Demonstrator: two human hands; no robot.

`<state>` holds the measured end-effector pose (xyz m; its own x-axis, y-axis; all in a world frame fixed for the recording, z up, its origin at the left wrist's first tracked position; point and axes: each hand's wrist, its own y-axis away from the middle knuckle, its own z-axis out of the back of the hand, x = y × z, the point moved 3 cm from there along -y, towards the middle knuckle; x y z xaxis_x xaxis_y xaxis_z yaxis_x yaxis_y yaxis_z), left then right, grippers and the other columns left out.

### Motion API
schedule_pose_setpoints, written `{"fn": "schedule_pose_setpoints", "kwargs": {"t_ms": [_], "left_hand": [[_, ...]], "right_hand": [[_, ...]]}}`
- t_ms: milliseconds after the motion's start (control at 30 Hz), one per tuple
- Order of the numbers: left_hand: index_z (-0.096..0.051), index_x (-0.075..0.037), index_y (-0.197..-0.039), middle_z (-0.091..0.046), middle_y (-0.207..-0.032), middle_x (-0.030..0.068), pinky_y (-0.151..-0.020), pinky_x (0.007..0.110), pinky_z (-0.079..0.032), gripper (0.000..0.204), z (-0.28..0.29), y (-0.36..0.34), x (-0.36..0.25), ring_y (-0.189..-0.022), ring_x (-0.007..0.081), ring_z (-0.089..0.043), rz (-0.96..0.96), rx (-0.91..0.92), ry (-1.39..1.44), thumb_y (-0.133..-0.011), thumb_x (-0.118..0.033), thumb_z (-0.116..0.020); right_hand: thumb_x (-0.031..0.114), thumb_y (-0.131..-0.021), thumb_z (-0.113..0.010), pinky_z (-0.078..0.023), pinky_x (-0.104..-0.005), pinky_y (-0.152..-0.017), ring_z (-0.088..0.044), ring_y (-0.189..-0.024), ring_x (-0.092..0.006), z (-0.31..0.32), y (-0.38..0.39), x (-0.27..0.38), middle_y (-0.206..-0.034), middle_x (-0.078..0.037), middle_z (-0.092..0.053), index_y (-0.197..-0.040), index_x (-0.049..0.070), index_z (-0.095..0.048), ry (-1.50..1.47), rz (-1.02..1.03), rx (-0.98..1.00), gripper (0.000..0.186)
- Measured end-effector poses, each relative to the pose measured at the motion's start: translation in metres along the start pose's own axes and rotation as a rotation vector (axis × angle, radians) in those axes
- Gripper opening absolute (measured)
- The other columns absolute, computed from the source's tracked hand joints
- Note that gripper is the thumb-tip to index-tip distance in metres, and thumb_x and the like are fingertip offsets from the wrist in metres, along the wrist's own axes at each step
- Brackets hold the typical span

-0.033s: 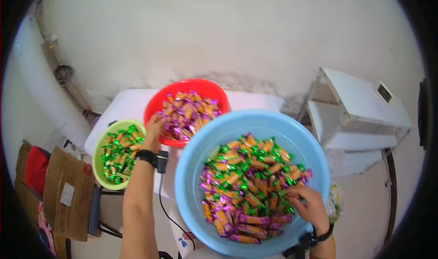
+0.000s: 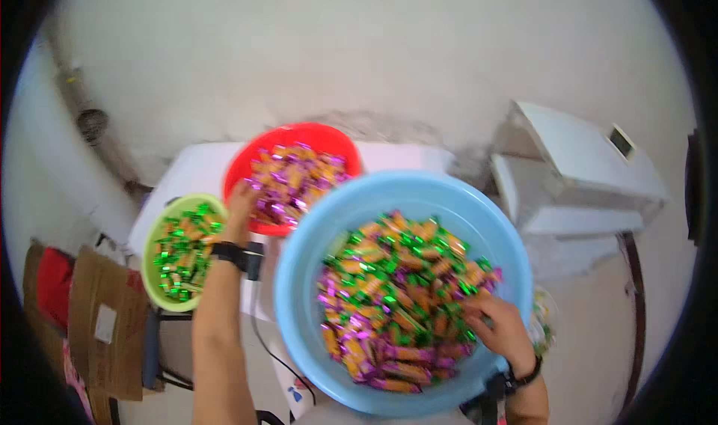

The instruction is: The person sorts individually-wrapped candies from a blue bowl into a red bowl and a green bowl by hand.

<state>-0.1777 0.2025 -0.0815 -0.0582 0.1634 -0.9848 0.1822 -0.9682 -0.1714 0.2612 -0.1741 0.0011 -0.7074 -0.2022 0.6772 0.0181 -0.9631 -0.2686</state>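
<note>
My left hand (image 2: 238, 200) is at the left rim of the red basin (image 2: 334, 135), by purple-and-orange wrapped candies (image 2: 295, 178); its fingers curl closed, and blur hides what they hold. My right hand (image 2: 493, 324) reaches inside the large blue basin (image 2: 404, 188), fingers curled among green and purple wrapped candies (image 2: 396, 283); whatever is in them is unclear. A light-green basin (image 2: 153, 275) of green-wrapped candies sits left of my left forearm. Black bands with devices circle both wrists.
The basins rest on a white table (image 2: 183, 163). Cardboard (image 2: 105, 350) and red cloth stand lower left. A white metal frame with a small display (image 2: 568, 156) is at the right, and a container (image 2: 546, 328) shows behind the blue basin. A cable hangs from my left wrist.
The whole view has shifted slightly, with the basins and hands appearing a little higher and further left, and is blurrier. Both hands keep about the same places relative to the basins.
</note>
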Motion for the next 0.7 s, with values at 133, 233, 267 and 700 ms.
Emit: {"fn": "schedule_pose_setpoints", "kwargs": {"t_ms": [133, 233, 267, 700], "left_hand": [[-0.043, -0.006, -0.130, -0.055, -0.118, 0.0040, -0.079, 0.024, -0.043, 0.043, -0.009, 0.015, -0.009, -0.100, 0.0132, -0.054, 0.115, 0.258, 0.083, -0.091, -0.023, -0.052], [-0.048, -0.007, -0.126, -0.056, -0.117, 0.0017, -0.082, 0.023, -0.041, 0.039, -0.036, 0.064, -0.061, -0.104, 0.0134, -0.053, 0.134, 0.313, 0.094, -0.090, -0.021, -0.054], [-0.048, -0.007, -0.126, -0.056, -0.117, 0.0017, -0.082, 0.023, -0.041, 0.039, -0.043, 0.084, -0.079, -0.104, 0.0134, -0.053, 0.133, 0.318, 0.093, -0.090, -0.021, -0.054], [-0.053, -0.003, -0.120, -0.054, -0.119, 0.0061, -0.090, 0.031, -0.043, 0.031, -0.119, 0.245, -0.175, -0.106, 0.0160, -0.054, -0.046, 1.020, -0.024, -0.090, -0.012, -0.051]], "right_hand": [[0.012, -0.076, -0.065, -0.047, -0.0397, -0.068, -0.058, -0.079, -0.0318, 0.005, -0.005, -0.015, -0.081, -0.012, -0.060, -0.091, 0.005, -0.059, 0.192, -0.033, -0.042, 0.017], [0.011, -0.074, -0.065, -0.046, -0.0405, -0.069, -0.058, -0.079, -0.0321, 0.022, 0.000, -0.025, -0.081, -0.013, -0.060, -0.090, 0.004, -0.060, 0.327, -0.006, -0.126, 0.018], [0.010, -0.073, -0.066, -0.046, -0.0407, -0.070, -0.058, -0.079, -0.0323, 0.023, 0.002, -0.028, -0.080, -0.013, -0.060, -0.090, 0.004, -0.060, 0.383, 0.010, -0.111, 0.019], [0.011, -0.071, -0.065, -0.043, -0.0362, -0.073, -0.053, -0.092, -0.0257, 0.004, -0.021, -0.042, -0.099, -0.009, -0.054, -0.097, 0.013, -0.062, 0.649, 0.154, 0.287, 0.026]]}}
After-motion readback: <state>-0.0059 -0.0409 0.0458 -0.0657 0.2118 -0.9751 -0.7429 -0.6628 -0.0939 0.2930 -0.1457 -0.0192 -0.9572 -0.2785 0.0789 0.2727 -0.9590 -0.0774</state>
